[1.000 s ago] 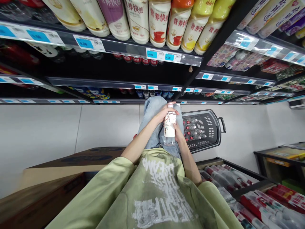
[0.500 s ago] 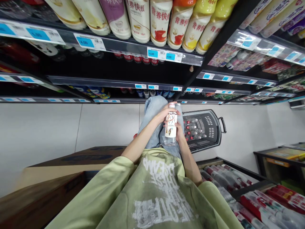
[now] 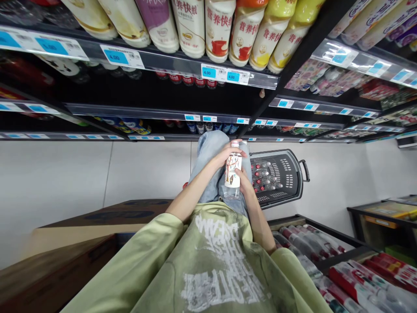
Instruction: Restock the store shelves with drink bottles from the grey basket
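Note:
A clear water bottle with a white, tree-patterned label and a pinkish cap is held over my knees, cap end away from me. My left hand wraps round its upper part just below the cap, fingers across the top. Lower down, my right hand grips the bottle's right side, with the thumb lying on the label. Beside my right knee stands a dark basket with several bottles in it, mostly red or white caps.
Ahead is a black shelf unit with price tags and a row of milk drink bottles. Brown cartons stand behind on the left. At the lower right are crates of packed bottles. Grey floor tiles lie between.
The bottle has turned slightly, so more of the tree drawing on its label faces up. My right thumb has come onto the label; my left hand stays near the cap.

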The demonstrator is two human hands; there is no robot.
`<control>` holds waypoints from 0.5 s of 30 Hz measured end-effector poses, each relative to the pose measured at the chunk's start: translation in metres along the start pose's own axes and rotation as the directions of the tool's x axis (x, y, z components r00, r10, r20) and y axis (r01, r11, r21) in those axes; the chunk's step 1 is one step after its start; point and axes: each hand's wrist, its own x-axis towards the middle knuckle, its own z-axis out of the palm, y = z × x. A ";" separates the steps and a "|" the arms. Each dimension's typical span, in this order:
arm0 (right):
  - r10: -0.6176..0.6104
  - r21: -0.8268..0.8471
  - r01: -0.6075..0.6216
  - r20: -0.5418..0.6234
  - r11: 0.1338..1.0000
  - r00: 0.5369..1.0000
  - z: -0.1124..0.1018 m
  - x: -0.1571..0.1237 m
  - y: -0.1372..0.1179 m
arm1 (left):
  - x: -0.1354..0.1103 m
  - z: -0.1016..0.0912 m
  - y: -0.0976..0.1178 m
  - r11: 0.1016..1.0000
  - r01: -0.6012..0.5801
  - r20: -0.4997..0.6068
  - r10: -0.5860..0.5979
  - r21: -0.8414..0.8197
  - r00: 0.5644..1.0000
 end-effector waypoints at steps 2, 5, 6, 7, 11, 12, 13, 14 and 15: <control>-0.019 0.012 0.019 -0.001 1.000 1.000 0.001 -0.001 -0.001 | -0.001 0.002 0.002 1.000 0.011 -0.012 -0.011 0.014 1.000; -0.024 0.051 0.023 0.018 0.998 1.000 0.004 -0.002 -0.004 | -0.002 0.002 0.002 0.999 0.007 -0.009 -0.007 0.033 1.000; -0.018 0.061 0.016 0.030 0.998 0.999 0.005 -0.003 -0.005 | -0.001 0.001 0.002 0.999 0.003 -0.005 -0.003 0.041 1.000; -0.010 0.069 0.007 0.042 0.998 0.999 0.005 -0.003 -0.006 | 0.000 0.001 0.001 0.999 -0.002 -0.001 0.002 0.049 1.000; 0.009 0.120 -0.018 0.079 0.993 0.997 0.006 -0.001 -0.006 | 0.003 -0.003 -0.003 0.997 -0.025 0.018 0.024 0.077 1.000; 0.011 0.134 -0.023 0.088 0.991 0.996 0.006 0.000 -0.007 | 0.003 -0.004 -0.004 0.996 -0.036 0.028 0.033 0.084 0.999; 0.012 0.143 -0.026 0.100 0.989 0.995 0.006 0.001 -0.007 | 0.003 -0.005 -0.004 0.994 -0.047 0.041 0.044 0.096 0.998; 0.011 0.148 -0.028 0.114 0.989 0.993 0.005 0.001 -0.007 | 0.004 -0.006 -0.005 0.991 -0.057 0.052 0.051 0.118 0.997; 0.008 0.147 -0.027 0.127 0.989 0.992 0.006 0.001 -0.008 | 0.004 -0.006 -0.005 0.986 -0.066 0.058 0.057 0.156 0.997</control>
